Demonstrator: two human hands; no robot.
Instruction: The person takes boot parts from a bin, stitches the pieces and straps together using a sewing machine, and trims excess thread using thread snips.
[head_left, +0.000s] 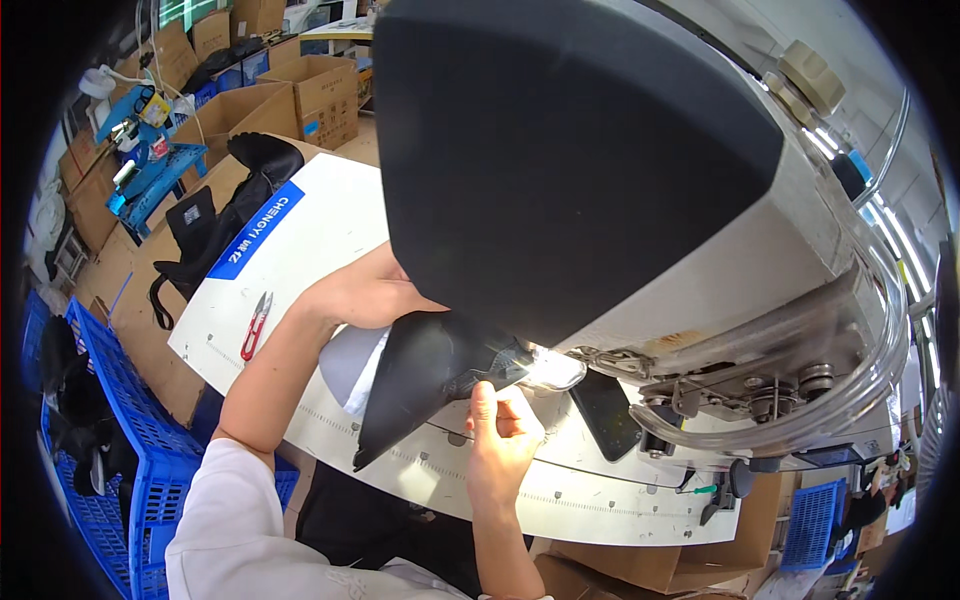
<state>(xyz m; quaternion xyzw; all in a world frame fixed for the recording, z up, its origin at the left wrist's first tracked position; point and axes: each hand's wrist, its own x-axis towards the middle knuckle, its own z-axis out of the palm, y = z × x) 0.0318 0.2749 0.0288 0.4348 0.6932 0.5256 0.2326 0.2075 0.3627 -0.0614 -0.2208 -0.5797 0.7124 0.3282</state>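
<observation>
A black boot upper with a grey-white inside lies under the head of a sewing machine, its right end in the bright lamp light. My left hand is curled over the upper's far side; the machine head and the upper hide most of its fingers. Close by the lit sewing area, my right hand is closed in a pinch at the upper's near edge. What lies between those fingertips is too small to make out. Red-handled thread snips rest on the white table, left of my left forearm.
A dark phone lies under the machine's right side. Black boots lie beyond the table's left edge. Blue crates with black items stand at left. Cardboard boxes fill the back; another box sits below the table.
</observation>
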